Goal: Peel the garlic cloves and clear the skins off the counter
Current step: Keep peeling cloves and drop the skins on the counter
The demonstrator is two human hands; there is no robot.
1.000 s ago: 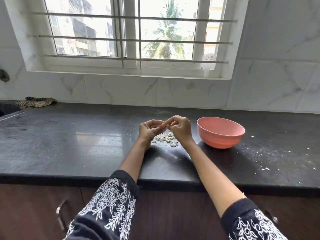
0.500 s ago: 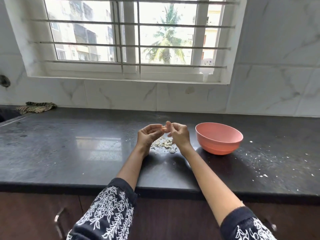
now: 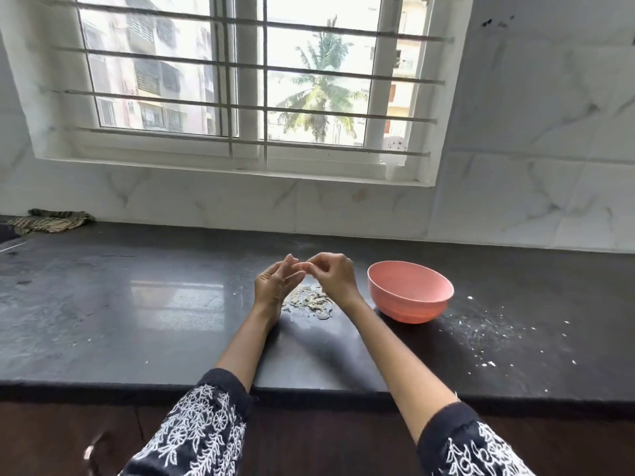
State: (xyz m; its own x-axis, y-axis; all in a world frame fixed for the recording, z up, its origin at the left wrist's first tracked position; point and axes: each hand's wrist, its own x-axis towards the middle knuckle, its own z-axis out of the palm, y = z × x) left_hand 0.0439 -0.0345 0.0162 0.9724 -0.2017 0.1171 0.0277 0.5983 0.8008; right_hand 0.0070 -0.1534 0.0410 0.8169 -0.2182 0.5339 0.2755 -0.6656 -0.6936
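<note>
Both my hands are raised a little above the black counter [image 3: 137, 321], fingertips meeting. My right hand [image 3: 335, 278] pinches a small pale garlic clove [image 3: 305, 266] between thumb and fingers. My left hand [image 3: 275, 285] is palm-up beside it, its fingers loosely curled and touching the clove from the left. Under the hands a small heap of garlic skins [image 3: 309, 300] lies on the counter. A pink bowl [image 3: 410, 292] stands just right of the hands; what it contains is hidden.
White flecks of skin [image 3: 481, 334] are scattered on the counter right of the bowl. A striped cloth [image 3: 51, 221] lies at the far left by the wall. The counter's front edge [image 3: 309, 393] runs under my forearms. A barred window is behind.
My hands stay together over the skin heap, working the clove; the left hand's fingers have opened out somewhat. The camera has tilted, shifting the whole scene down in view.
</note>
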